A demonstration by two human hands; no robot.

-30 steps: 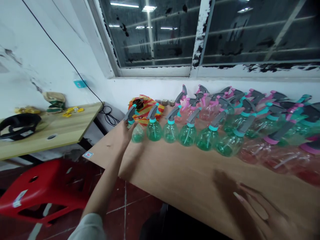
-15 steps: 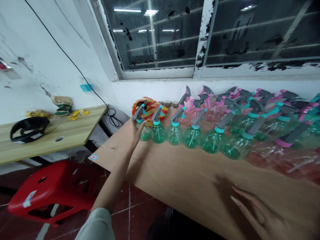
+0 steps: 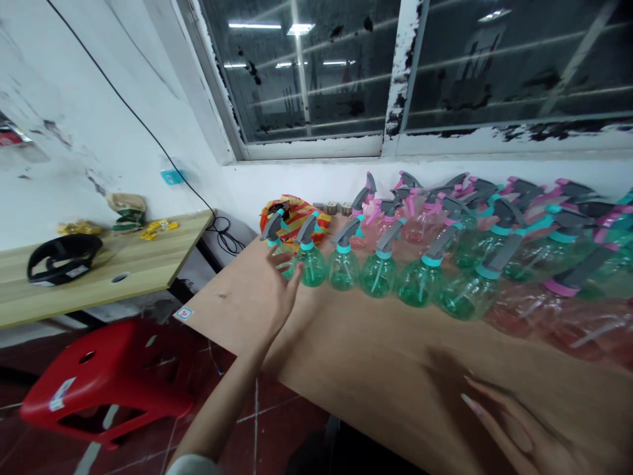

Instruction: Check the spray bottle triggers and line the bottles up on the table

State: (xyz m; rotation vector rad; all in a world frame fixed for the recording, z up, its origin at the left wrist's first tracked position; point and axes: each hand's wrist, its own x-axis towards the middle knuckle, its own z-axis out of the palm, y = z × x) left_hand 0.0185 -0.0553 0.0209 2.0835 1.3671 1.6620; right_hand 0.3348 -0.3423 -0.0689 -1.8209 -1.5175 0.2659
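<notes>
My left hand (image 3: 271, 290) hovers over the brown table (image 3: 356, 356), fingers spread, just in front of the leftmost green spray bottle (image 3: 275, 243) and not gripping it. A row of green bottles with grey triggers (image 3: 380, 267) runs to the right. Pink bottles (image 3: 410, 211) stand behind them and further right. My right hand (image 3: 519, 432) lies flat near the table's front edge, fingers stretched out, holding nothing.
A red and yellow striped bag (image 3: 297, 214) sits at the table's back left corner. A light wooden desk (image 3: 99, 270) at the left carries a black strap and small yellow items. A red plastic stool (image 3: 109, 376) stands on the floor. A window runs behind.
My left hand has let go of the leftmost green bottle and drawn back toward me with fingers spread. The right hand stays flat on the table.
</notes>
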